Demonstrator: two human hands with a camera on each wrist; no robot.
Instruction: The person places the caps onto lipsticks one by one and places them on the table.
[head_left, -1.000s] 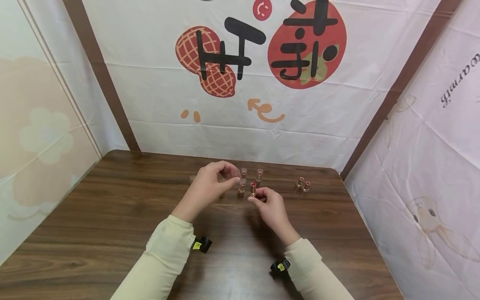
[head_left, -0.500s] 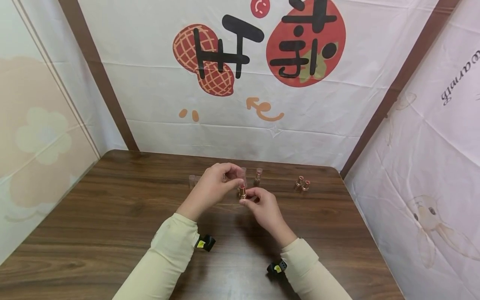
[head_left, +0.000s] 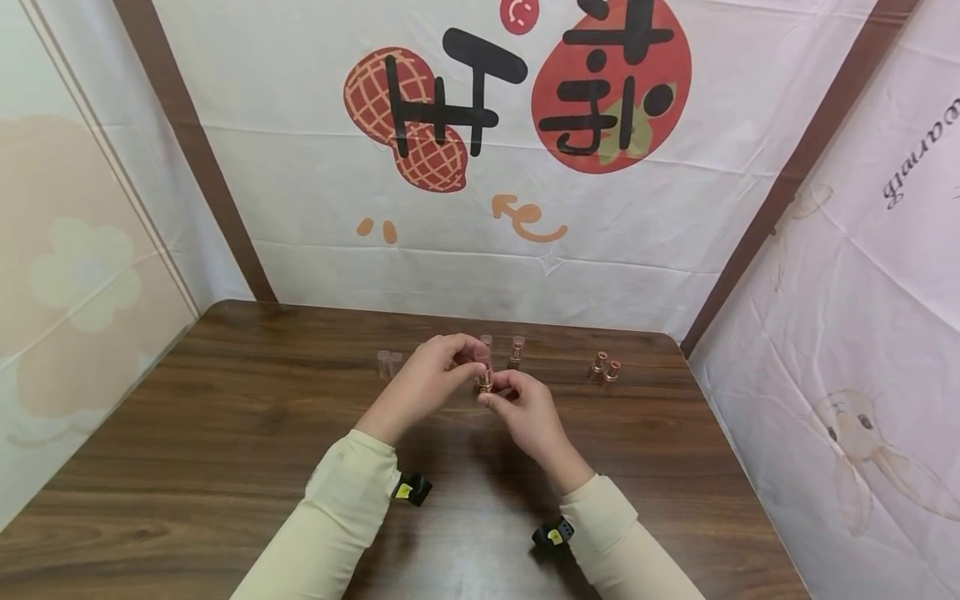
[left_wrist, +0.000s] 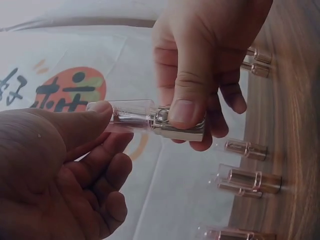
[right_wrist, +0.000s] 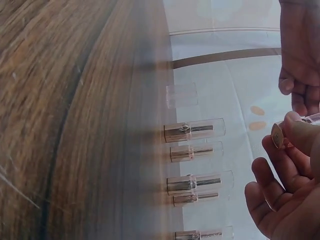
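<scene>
In the head view, my left hand [head_left: 431, 375] and right hand [head_left: 534, 414] meet over the table's far part. Thumb and fingers of the right hand pinch the gold base of a lipstick [left_wrist: 192, 134]. The left hand pinches the closed end of a clear cap [left_wrist: 134, 106], which surrounds the lipstick's top, its open end right at the gold collar. Behind the hands stand several capped lipsticks [right_wrist: 195, 130] in clear covers, partly hidden in the head view. Two uncapped lipsticks [head_left: 599, 363] stand together farther right.
Left of the hands, loose clear caps [head_left: 385, 362] stand on the brown wooden table [head_left: 247, 433]. A printed white cloth [head_left: 420, 275] hangs behind the table's far edge, and another cloth [head_left: 840, 333] hangs along the right side.
My right hand has moved left with the lipstick, bringing it beneath the cap in my left hand. The cap has come down over the lipstick's red tip.
</scene>
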